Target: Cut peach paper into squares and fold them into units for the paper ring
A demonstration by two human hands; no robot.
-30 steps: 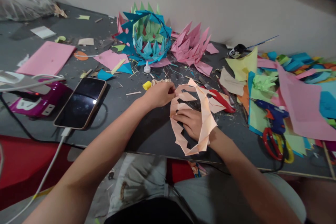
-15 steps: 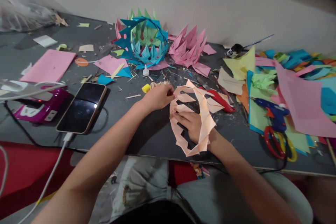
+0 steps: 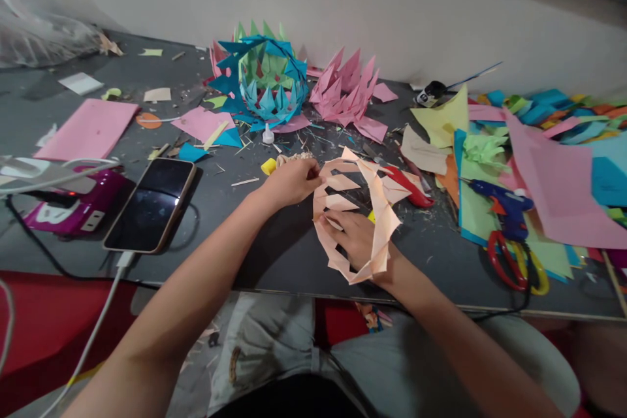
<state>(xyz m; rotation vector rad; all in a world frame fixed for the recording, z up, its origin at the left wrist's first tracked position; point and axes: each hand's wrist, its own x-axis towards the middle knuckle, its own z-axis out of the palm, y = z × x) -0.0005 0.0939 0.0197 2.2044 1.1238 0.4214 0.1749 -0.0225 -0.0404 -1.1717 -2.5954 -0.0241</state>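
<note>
A: Layout, biggest first?
B: Dark table point(image 3: 284, 258), littered with scraps and slivers. Toward the back: blue paper ring point(image 3: 274, 104) on edge, pink spiky paper ring point(image 3: 343, 91) just right of it.
A: Working part?
B: Peach paper ring point(image 3: 385, 228), near side of the table, between the hands, opening toward the camera. Can't tell if its lower rim touches the tabletop.
A: Grip?
B: Right hand point(image 3: 360, 235) is through the opening, fingertips on the left band. Thumb hidden, so can't tell if it's a pinch. Left hand point(image 3: 294, 181) pinches the upper-left edge.
A: Handling?
B: Judgement: near weightless, springy at the folds, floppy as a loop. Creases or tears easily; unlikely to slip. Take the doubled folded band at the overlaps, light pinch. Don't grab the thin points.
A: Small stuff?
B: Red-handled tool point(image 3: 411, 188) just beyond the ring's right side. Yellow piece point(image 3: 268, 166) near the left hand. White nozzle point(image 3: 268, 136) behind that.
</note>
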